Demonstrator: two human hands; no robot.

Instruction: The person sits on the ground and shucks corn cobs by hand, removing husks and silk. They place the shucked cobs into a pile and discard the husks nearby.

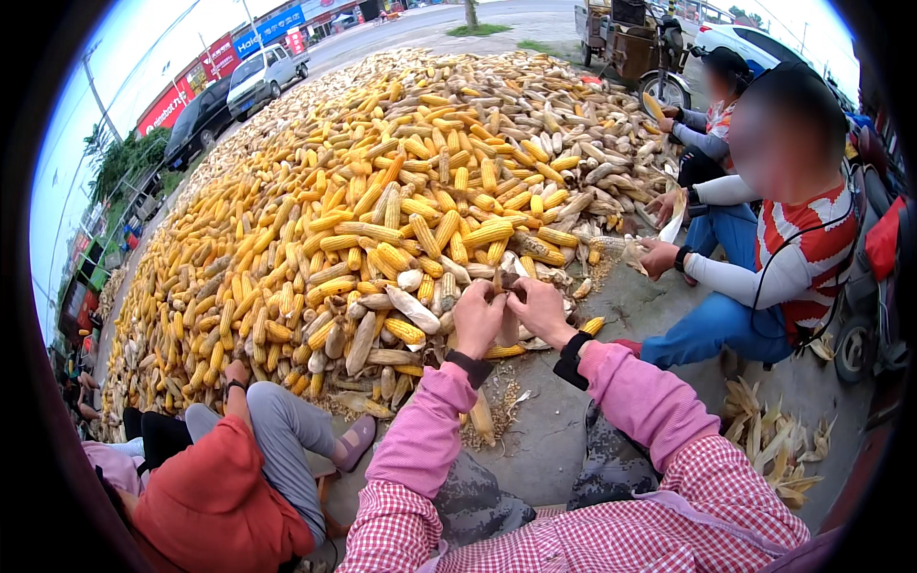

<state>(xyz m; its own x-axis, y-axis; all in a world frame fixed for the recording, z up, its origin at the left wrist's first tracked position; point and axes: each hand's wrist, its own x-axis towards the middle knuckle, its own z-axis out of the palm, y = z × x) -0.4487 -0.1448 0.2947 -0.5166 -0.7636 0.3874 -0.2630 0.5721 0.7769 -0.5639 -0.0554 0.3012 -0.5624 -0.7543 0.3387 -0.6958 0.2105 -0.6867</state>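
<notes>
My left hand (480, 319) and my right hand (541, 311) meet at the near edge of a big heap of corn cobs (401, 208). Between them they hold an ear of corn in its husk (508, 328), its dark tip pinched by the fingers of both hands. Much of the ear is hidden behind the hands. Husked yellow cobs and others in dry husks lie around it. A husked ear (482, 419) rests on the concrete below my left wrist, beside loose kernels (505, 394).
A co-worker in red and white (802, 251) sits at right holding a partly husked ear (609, 243); another person sits beyond. At left sits a person in a red top (215, 494). Stripped husks (770, 444) lie at lower right. A cargo tricycle (630, 50) and parked vehicles stand behind.
</notes>
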